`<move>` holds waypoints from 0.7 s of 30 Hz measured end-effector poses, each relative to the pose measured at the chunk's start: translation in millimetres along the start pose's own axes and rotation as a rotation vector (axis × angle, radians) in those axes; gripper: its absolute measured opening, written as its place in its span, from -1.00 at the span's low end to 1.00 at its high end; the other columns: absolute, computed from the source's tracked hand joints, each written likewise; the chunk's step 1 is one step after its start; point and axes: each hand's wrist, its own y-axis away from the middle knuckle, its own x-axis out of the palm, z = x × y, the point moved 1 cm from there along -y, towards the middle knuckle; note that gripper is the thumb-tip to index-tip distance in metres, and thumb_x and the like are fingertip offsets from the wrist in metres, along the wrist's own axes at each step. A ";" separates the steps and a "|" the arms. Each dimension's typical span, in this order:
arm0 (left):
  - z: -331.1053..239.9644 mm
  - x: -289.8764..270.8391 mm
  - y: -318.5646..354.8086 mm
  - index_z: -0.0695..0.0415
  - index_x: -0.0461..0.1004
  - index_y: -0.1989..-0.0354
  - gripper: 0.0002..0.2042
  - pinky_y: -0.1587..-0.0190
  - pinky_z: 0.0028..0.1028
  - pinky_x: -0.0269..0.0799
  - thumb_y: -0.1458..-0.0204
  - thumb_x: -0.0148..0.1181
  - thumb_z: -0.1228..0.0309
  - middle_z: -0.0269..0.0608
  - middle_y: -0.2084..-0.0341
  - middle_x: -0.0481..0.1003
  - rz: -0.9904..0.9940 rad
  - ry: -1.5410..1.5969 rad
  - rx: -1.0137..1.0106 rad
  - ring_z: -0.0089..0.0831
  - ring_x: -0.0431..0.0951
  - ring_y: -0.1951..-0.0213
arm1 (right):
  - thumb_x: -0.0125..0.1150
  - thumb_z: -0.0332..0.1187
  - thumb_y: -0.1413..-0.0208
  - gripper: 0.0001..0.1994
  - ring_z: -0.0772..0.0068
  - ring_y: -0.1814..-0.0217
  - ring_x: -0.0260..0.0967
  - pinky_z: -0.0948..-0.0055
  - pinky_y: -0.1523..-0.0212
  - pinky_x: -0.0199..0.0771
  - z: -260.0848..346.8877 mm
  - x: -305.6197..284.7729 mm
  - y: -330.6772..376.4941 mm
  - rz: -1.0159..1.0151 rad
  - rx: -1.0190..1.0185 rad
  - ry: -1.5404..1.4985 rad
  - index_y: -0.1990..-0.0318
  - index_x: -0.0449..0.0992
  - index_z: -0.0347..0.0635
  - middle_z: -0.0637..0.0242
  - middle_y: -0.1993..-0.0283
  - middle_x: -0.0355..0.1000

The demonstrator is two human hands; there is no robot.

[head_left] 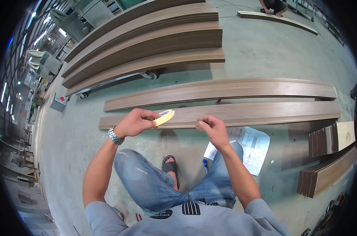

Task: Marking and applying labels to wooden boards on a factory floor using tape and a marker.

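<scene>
My left hand (134, 122) holds a roll of pale yellow masking tape (165, 117) by its rim, raised in front of me. A metal watch sits on that wrist. My right hand (211, 128) is a short way to the right of the roll, fingers pinched together; whether it holds the tape's loose end is too small to tell. Both hands hover above two long brown wooden boards (225, 114) lying on the concrete floor. My knees in blue jeans and one sandalled foot (170, 167) show below.
A wheeled cart stacked with long brown boards (147, 47) stands behind. Printed paper sheets (253, 147) lie on the floor by my right knee. Shorter board stacks (328, 157) sit at the right. Another person (273, 6) crouches by a board far back.
</scene>
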 end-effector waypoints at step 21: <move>41.7 109.5 -206.1 0.18 0.65 0.29 -0.70 0.35 -0.24 0.53 -0.09 0.24 0.17 0.01 0.56 0.58 -0.035 -0.359 -0.063 -0.12 0.60 0.52 | 0.39 -0.41 -0.02 -0.86 0.40 0.34 0.51 0.37 0.29 0.49 -100.7 -52.0 -95.9 -0.220 0.406 0.117 0.34 0.62 -0.30 0.20 0.35 0.59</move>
